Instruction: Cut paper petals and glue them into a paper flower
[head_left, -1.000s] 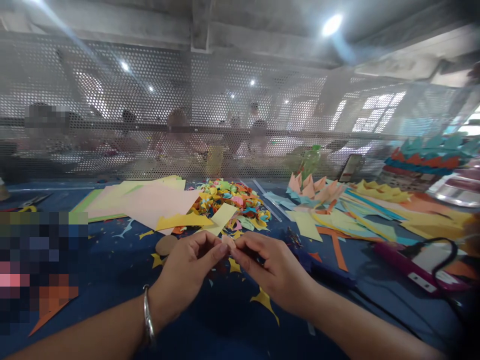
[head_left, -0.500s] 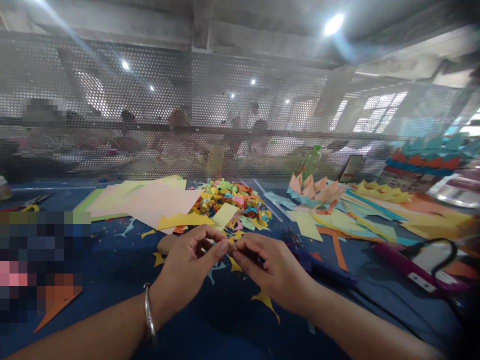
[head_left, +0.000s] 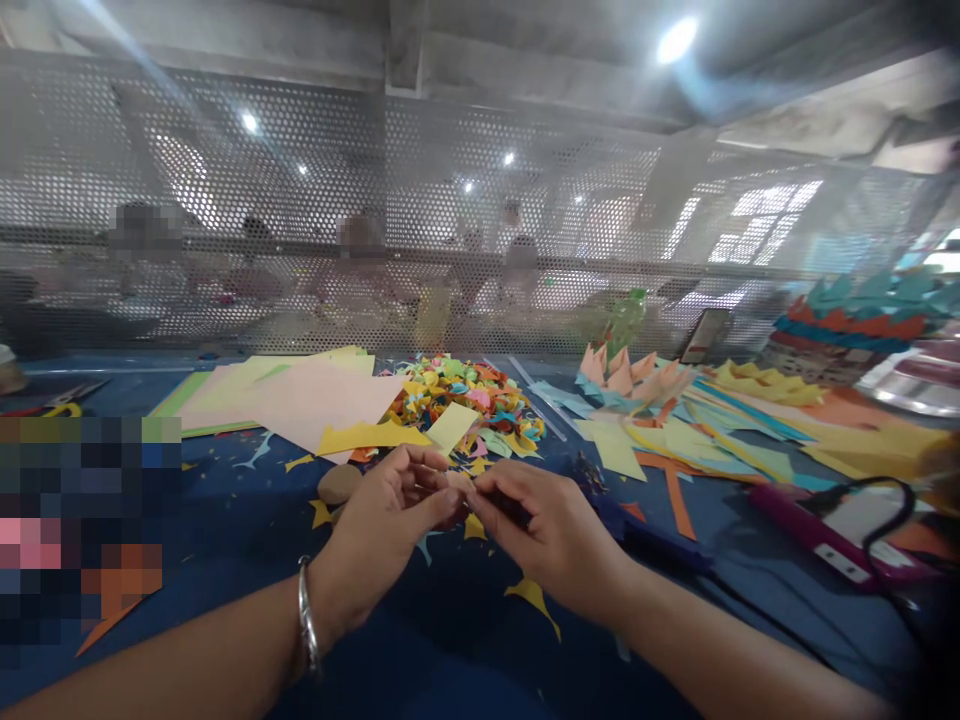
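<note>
Centre frame | right hand (head_left: 555, 530) pinched small pale paper piece (head_left: 458, 482), apparently steadying it | left hand (head_left: 381, 532) curled its fingers alongside, grip indeterminable

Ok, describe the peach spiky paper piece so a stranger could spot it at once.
On the blue table before the perforated screen, find the heap of mixed paper scraps. The peach spiky paper piece sits right of it, beyond the right hand; its colour sets it apart from the yellow spiky piece farther right.

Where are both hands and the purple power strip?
Left hand (head_left: 373, 540), head view: thumb side.
Right hand (head_left: 564, 530), head view: thumb side.
Purple power strip (head_left: 841, 563), head view: white socket panel.
</note>
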